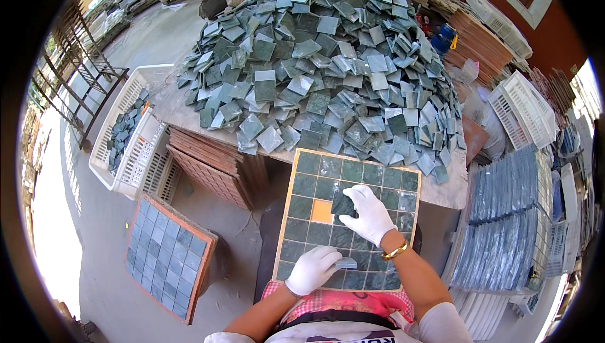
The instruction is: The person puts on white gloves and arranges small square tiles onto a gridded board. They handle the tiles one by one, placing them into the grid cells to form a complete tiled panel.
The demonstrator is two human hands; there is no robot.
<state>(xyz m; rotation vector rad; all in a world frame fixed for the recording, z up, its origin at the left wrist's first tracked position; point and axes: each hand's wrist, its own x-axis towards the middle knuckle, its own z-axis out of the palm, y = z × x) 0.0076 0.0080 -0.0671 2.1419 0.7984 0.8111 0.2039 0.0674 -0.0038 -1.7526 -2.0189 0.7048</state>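
Note:
A square gridded tray [285,242] with a pale wooden rim lies in front of me, filled with dark green stone tiles. One cell [321,211] shows bare orange base. My right hand [368,216], in a white glove with a gold bracelet at the wrist, pinches a dark green tile [341,204] just right of that cell. The tile looks slightly tilted. Low on the tray, my left hand [312,271], also gloved, is closed around a few lighter grey-green tiles [346,263]; how many, I cannot tell.
A big heap of loose green tiles [315,59] covers the table beyond the tray. At left are a white crate [104,160], stacked red-brown trays [211,166] and a filled tile panel [165,258]. Bundled grey tiles [504,217] and a white crate [523,107] stand at right.

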